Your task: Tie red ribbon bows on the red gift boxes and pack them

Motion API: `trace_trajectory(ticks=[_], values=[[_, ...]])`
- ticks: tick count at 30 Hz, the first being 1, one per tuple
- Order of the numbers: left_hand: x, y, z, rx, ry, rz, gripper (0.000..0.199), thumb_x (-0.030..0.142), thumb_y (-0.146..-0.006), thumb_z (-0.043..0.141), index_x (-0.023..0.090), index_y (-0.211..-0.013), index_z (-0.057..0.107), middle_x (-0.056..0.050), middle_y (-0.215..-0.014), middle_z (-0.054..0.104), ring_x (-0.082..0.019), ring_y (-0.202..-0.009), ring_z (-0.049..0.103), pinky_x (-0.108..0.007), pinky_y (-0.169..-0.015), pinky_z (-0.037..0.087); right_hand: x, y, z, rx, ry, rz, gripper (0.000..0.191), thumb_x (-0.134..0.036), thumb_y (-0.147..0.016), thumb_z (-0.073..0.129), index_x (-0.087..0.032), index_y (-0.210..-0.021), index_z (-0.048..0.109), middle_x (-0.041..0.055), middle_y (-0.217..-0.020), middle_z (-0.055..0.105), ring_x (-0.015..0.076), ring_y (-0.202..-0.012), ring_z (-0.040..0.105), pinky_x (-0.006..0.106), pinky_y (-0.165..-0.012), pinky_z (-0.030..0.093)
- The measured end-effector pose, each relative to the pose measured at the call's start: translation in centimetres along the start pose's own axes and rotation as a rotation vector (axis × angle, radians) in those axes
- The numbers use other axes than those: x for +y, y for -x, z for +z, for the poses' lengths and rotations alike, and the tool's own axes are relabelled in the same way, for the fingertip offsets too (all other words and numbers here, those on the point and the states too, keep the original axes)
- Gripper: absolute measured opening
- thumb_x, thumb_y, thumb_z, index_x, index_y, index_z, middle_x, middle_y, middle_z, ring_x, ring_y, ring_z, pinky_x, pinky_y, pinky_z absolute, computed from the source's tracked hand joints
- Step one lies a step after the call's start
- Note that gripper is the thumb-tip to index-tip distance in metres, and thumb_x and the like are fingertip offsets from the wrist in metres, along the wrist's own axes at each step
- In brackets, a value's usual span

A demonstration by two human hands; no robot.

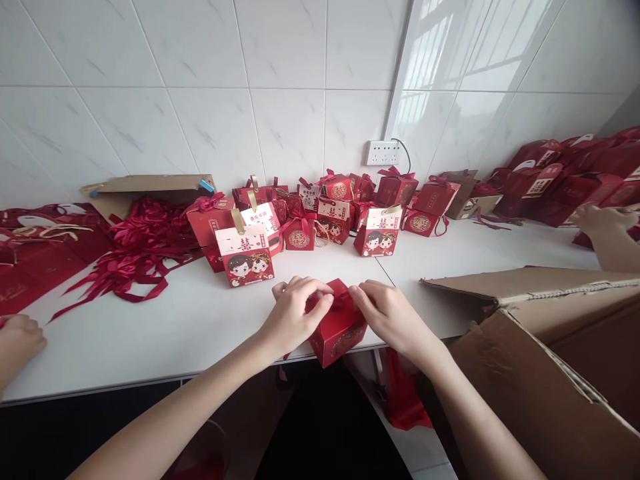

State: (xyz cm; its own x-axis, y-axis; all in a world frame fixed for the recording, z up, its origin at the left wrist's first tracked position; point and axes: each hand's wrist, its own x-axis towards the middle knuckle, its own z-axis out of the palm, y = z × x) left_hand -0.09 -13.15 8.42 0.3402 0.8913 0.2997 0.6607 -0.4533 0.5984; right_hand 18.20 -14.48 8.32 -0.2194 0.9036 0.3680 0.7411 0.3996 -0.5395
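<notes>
A small red box [336, 333] with a gold round pattern sits at the front edge of the white table [200, 333], a dark red ribbon [342, 300] across its top. My left hand [303, 310] is closed at the box's upper left, thumb and fingers pinched on the ribbon. At the upper right, my right hand [387, 313] pinches the ribbon too, thumb and forefinger together. The ribbon is partly hidden between my fingers.
Several finished red boxes [299, 233] stand along the wall. A carton [150, 183] of red ribbons [145, 233] lies left. An open cardboard box [530, 360] fills the right front. Other people's hands [20, 343] show at both sides.
</notes>
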Motion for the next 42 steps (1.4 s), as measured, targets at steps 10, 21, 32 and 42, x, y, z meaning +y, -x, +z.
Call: trace_trajectory(ticks=[10,21,32,42], values=[[0.5,1.1,-0.9,0.001,-0.231,-0.161,0.027,0.039,-0.087,0.043,0.02,-0.068,0.047,0.0,-0.075,0.063,-0.02,-0.075,0.059,-0.039,-0.082,0.035,-1.0,-0.6,1.2,-0.097,-0.176,0.245,0.047,-0.05,-0.085,0.045,-0.019,-0.051,0.032,-0.0045,-0.047,0.037,0.0089,-0.049,0.026,0.024,-0.047,0.024],[-0.8,1.1,-1.2,-0.014,0.0,-0.24,0.022,0.038,-0.082,0.049,0.021,-0.069,0.047,0.0,-0.079,0.059,-0.017,-0.073,0.058,-0.028,-0.065,0.043,-1.4,-1.3,2.4,-0.138,-0.27,0.314,0.038,-0.044,-0.081,0.049,-0.018,-0.054,0.044,-0.0032,-0.052,0.047,0.0089,-0.051,0.036,0.023,-0.05,0.029],[-2.2,1.2,-2.0,-0.104,0.122,-0.278,0.029,0.046,-0.081,0.05,0.02,-0.068,0.051,0.001,-0.079,0.055,-0.016,-0.07,0.056,-0.028,-0.068,0.042,0.5,-1.8,1.4,-0.366,-0.638,0.28,0.041,-0.055,-0.073,0.056,-0.015,-0.064,0.051,-0.0045,-0.058,0.044,0.007,-0.055,0.036,0.022,-0.052,0.027],[-3.7,0.8,-3.1,-0.288,0.378,-0.388,0.026,0.043,-0.076,0.058,0.018,-0.072,0.054,0.002,-0.074,0.055,-0.015,-0.074,0.051,-0.026,-0.069,0.037,2.0,-1.7,1.4,-0.456,-0.801,0.275,0.054,-0.068,-0.063,0.065,-0.015,-0.063,0.051,-0.0041,-0.056,0.046,0.0069,-0.054,0.04,0.023,-0.054,0.033]])
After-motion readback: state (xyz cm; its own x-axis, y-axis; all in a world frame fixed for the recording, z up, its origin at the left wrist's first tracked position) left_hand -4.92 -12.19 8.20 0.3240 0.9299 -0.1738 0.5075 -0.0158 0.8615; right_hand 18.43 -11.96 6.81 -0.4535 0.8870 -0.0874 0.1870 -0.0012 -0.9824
